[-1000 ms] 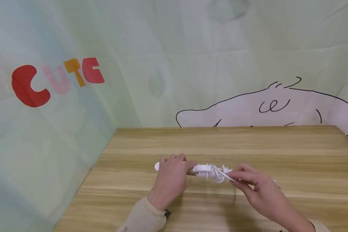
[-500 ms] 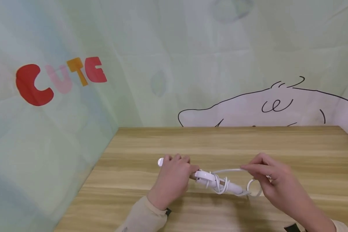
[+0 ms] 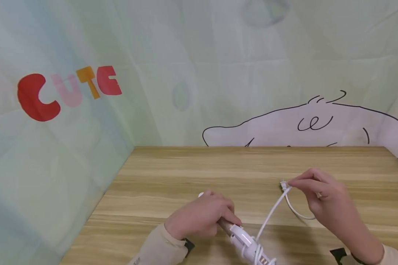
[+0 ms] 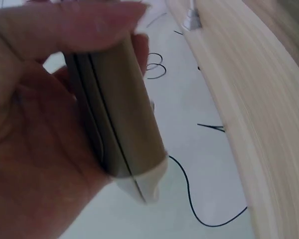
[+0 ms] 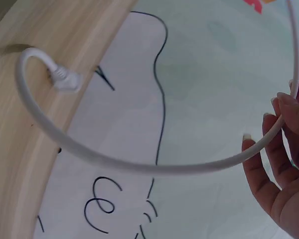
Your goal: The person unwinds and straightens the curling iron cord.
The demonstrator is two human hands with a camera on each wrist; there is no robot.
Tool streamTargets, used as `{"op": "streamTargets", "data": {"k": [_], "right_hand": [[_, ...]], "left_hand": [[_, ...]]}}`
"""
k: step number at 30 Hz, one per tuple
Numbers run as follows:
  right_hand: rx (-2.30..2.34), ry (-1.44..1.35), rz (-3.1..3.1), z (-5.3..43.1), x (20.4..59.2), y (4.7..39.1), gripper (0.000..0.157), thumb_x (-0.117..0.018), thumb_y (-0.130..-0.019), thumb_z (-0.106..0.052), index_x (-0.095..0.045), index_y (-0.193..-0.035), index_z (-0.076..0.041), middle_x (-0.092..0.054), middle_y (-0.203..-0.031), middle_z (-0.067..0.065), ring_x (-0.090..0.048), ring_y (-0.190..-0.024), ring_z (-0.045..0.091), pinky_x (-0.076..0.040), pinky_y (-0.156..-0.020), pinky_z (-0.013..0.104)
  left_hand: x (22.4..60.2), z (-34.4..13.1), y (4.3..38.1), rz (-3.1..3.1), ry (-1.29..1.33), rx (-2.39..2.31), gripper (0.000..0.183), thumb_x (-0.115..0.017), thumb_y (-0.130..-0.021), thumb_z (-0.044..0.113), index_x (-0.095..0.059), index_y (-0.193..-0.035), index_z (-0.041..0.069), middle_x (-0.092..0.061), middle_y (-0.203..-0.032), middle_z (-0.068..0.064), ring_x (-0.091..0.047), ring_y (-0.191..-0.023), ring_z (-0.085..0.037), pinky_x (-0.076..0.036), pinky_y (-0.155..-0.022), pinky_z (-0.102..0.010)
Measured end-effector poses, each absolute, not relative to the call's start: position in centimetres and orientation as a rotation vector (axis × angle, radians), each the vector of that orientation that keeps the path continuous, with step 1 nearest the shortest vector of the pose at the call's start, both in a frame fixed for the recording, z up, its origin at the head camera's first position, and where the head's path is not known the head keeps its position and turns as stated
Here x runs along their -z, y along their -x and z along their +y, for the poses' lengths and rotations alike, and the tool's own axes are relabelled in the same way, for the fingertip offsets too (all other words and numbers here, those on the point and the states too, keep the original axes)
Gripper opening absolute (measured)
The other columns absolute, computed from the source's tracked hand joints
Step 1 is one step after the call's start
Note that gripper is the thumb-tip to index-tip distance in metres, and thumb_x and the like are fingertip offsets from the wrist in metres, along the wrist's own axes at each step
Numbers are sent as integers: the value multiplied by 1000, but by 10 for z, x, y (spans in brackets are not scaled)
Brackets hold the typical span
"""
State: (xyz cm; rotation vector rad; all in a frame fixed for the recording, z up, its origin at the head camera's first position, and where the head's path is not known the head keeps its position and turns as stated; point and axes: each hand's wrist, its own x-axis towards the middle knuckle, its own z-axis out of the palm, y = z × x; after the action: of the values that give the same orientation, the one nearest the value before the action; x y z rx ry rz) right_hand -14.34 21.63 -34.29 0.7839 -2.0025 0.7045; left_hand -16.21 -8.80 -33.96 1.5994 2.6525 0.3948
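A white and gold-brown hair straightener [image 3: 242, 237] slants toward the table's near side, its lower end cut off by the head view's bottom edge. My left hand [image 3: 203, 215] grips its gold-brown part; in the left wrist view a seam runs along the body [image 4: 127, 109] to a white tip [image 4: 142, 184]. Several turns of white power cord [image 3: 273, 212] wrap the lower part. From there the cord rises taut to my right hand [image 3: 331, 204], which pinches it between thumb and fingertips. Past the pinch it loops down, ending in a white plug [image 5: 66, 81] beside the fingertips in the head view.
A wood-grain table [image 3: 185, 165] lies under both hands. Behind and to the left hangs a pale green cloth backdrop [image 3: 172, 55] with coloured letters [image 3: 38, 97] and a line-drawn cartoon shape [image 3: 285, 125].
The right hand has moved right, pulling a length of cord away from the wrapped turns. The left hand has come nearer and turned the straightener from level to steeply slanted. The plug now shows.
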Motion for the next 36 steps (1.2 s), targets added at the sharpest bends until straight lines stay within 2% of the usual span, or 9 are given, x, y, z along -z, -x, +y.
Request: {"op": "streamTargets", "data": {"k": [3, 5, 8, 11, 16, 22, 30, 33, 36], "right_hand": [[-653, -753, -2009, 222, 349, 150, 30, -62, -99, -24, -77, -80, -8, -67, -84, -1, -55, -77, 7, -40, -62, 15], [-600, -739, -2038, 225, 354, 155, 10, -74, -86, -4, -77, -78, -9, -68, -85, 0, -58, -80, 14, -44, -65, 19], [-520, -706, -2132, 227, 365, 160, 33, -81, -57, 17, -77, -76, -9, -69, -85, 1, -61, -78, 22, -48, -65, 28], [-491, -659, -2318, 227, 375, 162, 31, -84, -57, 13, -78, -77, -11, -69, -85, 0, -64, -76, 23, -51, -63, 36], [-577, -667, -2530, 224, 389, 161, 25, -84, -63, 9, -70, -70, -11, -67, -78, -1, -62, -66, 16, -52, -58, 32], [-611, -616, -2689, 218, 392, 160, 26, -83, -67, 7, -74, -69, -18, -70, -90, 1, -67, -80, 22, -55, -68, 39], [-607, -681, -2789, 216, 396, 163, 25, -81, -66, 9, -76, -72, -15, -69, -93, 9, -67, -85, 32, -55, -70, 41], [-587, -784, -2734, 215, 396, 160, 27, -80, -64, 13, -76, -82, -8, -67, -101, 17, -65, -92, 38, -55, -76, 46], [-577, -887, -2640, 202, 392, 153, 41, -83, -67, 5, -72, -106, -2, -64, -115, 19, -61, -105, 42, -52, -84, 53]], "left_hand": [[337, -88, 160, 2540, -1683, -519, 50, -74, -76, -6, -77, -113, 28, -56, -85, 24, -48, -86, 10, -31, -80, -19], [336, -87, 160, 2462, -1708, -637, 46, -73, -79, -6, -77, -114, 24, -59, -87, 20, -49, -85, 10, -35, -81, -14], [334, -87, 160, 2346, -1667, -858, 42, -73, -82, -8, -76, -116, 16, -62, -95, 12, -52, -87, 7, -43, -80, -12], [332, -88, 160, 2273, -1547, -1109, 43, -72, -82, -11, -73, -119, 10, -63, -100, 4, -56, -89, 2, -50, -79, -17], [328, -89, 162, 2315, -1291, -1453, 44, -73, -81, -12, -71, -121, 6, -63, -102, 1, -58, -88, -7, -53, -77, -25], [328, -88, 167, 2634, -957, -1680, 48, -76, -79, -9, -69, -125, 5, -67, -112, -4, -62, -97, -17, -53, -81, -31], [333, -87, 173, 2835, -557, -1611, 51, -76, -82, -4, -64, -131, 4, -65, -122, -13, -62, -101, -25, -54, -83, -41], [336, -84, 174, 2901, -561, -1485, 51, -78, -81, -1, -65, -130, 4, -66, -120, -12, -63, -100, -23, -53, -82, -40], [341, -83, 175, 2936, -626, -1426, 51, -80, -79, -1, -66, -128, 3, -68, -113, -10, -63, -96, -20, -52, -81, -35]]}}
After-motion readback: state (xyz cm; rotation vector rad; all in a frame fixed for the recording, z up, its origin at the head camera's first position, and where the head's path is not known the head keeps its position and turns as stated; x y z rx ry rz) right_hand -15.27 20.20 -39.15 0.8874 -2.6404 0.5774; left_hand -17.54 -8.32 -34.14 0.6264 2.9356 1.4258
